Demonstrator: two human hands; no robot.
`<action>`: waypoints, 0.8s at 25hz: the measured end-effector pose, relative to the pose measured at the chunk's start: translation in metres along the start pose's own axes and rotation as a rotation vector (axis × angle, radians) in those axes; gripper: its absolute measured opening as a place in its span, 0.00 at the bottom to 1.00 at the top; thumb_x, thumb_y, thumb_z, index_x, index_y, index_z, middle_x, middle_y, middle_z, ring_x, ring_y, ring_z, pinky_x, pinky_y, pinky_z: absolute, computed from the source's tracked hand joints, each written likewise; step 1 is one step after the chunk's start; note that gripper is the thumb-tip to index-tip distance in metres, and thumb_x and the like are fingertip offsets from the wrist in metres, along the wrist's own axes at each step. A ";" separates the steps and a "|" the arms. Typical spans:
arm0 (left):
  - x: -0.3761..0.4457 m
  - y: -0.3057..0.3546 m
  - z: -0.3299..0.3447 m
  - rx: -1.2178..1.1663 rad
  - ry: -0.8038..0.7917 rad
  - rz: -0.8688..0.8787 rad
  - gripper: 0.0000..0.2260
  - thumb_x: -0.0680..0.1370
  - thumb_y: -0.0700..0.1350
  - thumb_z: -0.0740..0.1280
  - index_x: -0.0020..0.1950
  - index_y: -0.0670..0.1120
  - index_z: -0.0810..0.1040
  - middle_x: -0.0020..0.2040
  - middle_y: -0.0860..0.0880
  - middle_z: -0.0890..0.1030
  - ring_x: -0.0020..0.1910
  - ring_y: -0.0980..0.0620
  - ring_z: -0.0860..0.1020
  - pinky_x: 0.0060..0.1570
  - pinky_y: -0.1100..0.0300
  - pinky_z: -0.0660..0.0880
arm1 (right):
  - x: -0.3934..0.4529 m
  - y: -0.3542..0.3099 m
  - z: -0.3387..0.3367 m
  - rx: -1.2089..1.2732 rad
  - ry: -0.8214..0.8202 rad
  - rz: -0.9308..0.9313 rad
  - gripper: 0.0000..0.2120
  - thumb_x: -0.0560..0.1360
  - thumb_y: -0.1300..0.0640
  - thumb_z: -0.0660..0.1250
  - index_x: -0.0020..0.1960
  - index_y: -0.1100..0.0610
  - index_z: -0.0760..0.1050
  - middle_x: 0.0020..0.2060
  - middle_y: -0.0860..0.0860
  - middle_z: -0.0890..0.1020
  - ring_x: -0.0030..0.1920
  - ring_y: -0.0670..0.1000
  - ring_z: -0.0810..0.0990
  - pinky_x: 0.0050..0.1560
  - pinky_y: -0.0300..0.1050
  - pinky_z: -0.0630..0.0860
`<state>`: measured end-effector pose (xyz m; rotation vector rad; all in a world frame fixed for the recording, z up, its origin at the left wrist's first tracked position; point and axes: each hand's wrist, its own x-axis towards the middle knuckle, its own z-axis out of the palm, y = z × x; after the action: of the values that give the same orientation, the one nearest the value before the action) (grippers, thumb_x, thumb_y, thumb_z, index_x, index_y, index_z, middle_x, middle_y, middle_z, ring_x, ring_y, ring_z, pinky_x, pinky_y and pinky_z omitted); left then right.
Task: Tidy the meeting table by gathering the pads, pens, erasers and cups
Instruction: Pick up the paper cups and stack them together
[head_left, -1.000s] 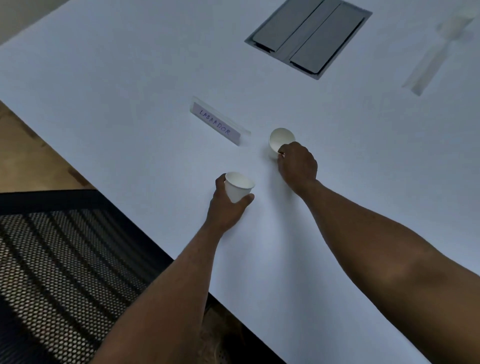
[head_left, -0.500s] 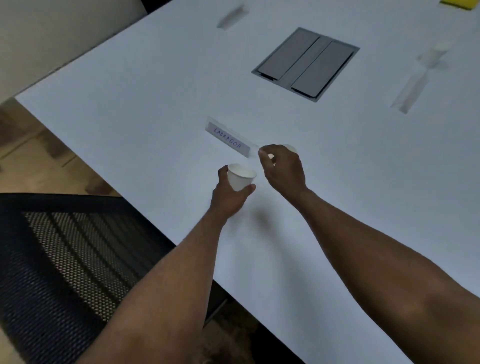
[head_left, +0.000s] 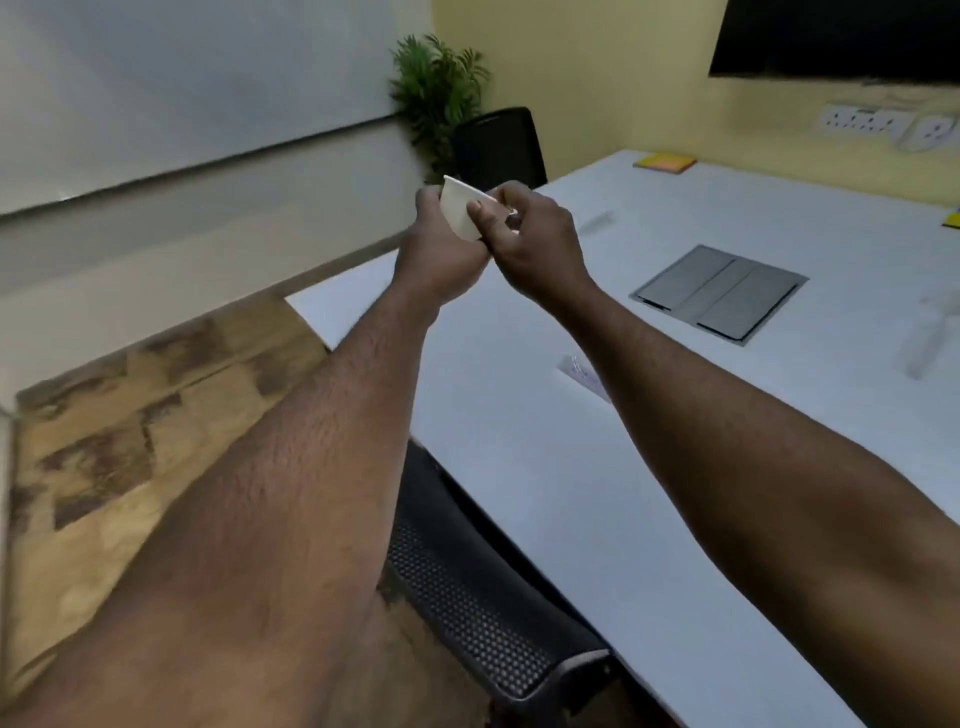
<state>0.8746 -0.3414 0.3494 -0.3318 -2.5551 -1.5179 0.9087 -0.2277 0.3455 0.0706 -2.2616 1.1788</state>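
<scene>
White meeting table (head_left: 649, 467) now lies below: both hands, left hand (head_left: 436, 254) and right hand (head_left: 535, 244), have lifted, fingers grasping a paper cup (head_left: 460, 208) at twelve o'clock, apparently nesting the cups.

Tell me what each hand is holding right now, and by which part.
The left hand grips a white paper cup around its side wall. The right hand pinches at the cup's rim; whether a second cup is nested there cannot be told.

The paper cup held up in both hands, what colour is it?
White, plain and unpatterned: the small paper cup shows best in the head view.
</scene>
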 end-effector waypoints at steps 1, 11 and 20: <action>-0.004 -0.001 -0.035 0.024 0.044 0.017 0.25 0.71 0.54 0.70 0.63 0.52 0.63 0.50 0.52 0.77 0.46 0.54 0.76 0.33 0.63 0.72 | 0.001 -0.031 0.016 0.012 -0.006 -0.042 0.14 0.78 0.46 0.62 0.52 0.55 0.78 0.44 0.50 0.83 0.45 0.49 0.80 0.39 0.40 0.73; -0.041 -0.124 -0.295 0.230 0.323 -0.069 0.27 0.73 0.47 0.67 0.68 0.49 0.61 0.52 0.48 0.74 0.44 0.47 0.75 0.35 0.57 0.72 | -0.028 -0.211 0.229 0.039 -0.231 -0.339 0.14 0.78 0.49 0.64 0.58 0.57 0.76 0.49 0.52 0.83 0.48 0.52 0.79 0.46 0.44 0.73; 0.048 -0.321 -0.387 0.113 0.382 -0.186 0.29 0.72 0.48 0.72 0.69 0.51 0.62 0.56 0.52 0.75 0.46 0.51 0.76 0.34 0.59 0.73 | 0.028 -0.195 0.461 -0.059 -0.452 -0.430 0.17 0.78 0.44 0.61 0.63 0.52 0.72 0.57 0.52 0.81 0.52 0.53 0.79 0.50 0.53 0.78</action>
<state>0.7493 -0.8249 0.2734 0.1980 -2.3988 -1.3289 0.7275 -0.6930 0.3000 0.8312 -2.4800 0.9272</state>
